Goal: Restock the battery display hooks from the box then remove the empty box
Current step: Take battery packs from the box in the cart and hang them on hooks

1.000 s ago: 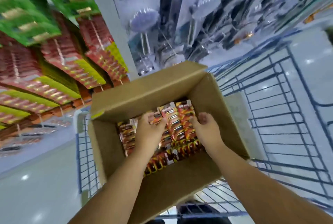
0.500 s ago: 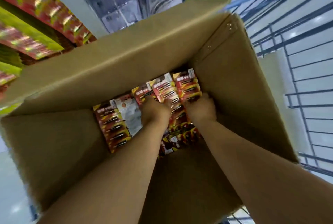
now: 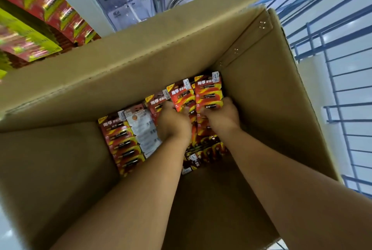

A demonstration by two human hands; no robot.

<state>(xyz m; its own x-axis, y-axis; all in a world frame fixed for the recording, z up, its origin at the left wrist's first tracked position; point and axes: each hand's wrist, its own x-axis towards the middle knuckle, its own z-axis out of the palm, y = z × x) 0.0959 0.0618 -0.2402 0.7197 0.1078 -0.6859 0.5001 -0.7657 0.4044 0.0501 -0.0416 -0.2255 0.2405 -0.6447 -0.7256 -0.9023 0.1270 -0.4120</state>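
Note:
A big open cardboard box (image 3: 130, 64) fills the view. Red and orange battery packs (image 3: 120, 139) lie in stacks on its bottom, and one pack (image 3: 144, 127) shows its white back. Both my arms reach down inside. My left hand (image 3: 173, 123) grips a stack of battery packs (image 3: 181, 96) near the middle. Beside it, my right hand (image 3: 223, 115) grips the stack of packs (image 3: 208, 90) at the far right corner. My fingertips are hidden among the packs.
Battery display hooks (image 3: 46, 10) with red and yellow-green packs hang at the upper left. A grey shelf post (image 3: 80, 2) rises beside them. The blue wire cart (image 3: 330, 54) that carries the box shows at the right.
My head has come closer to the box, which now fills the frame. Both hands have gone deeper and closed on packs near the far right corner.

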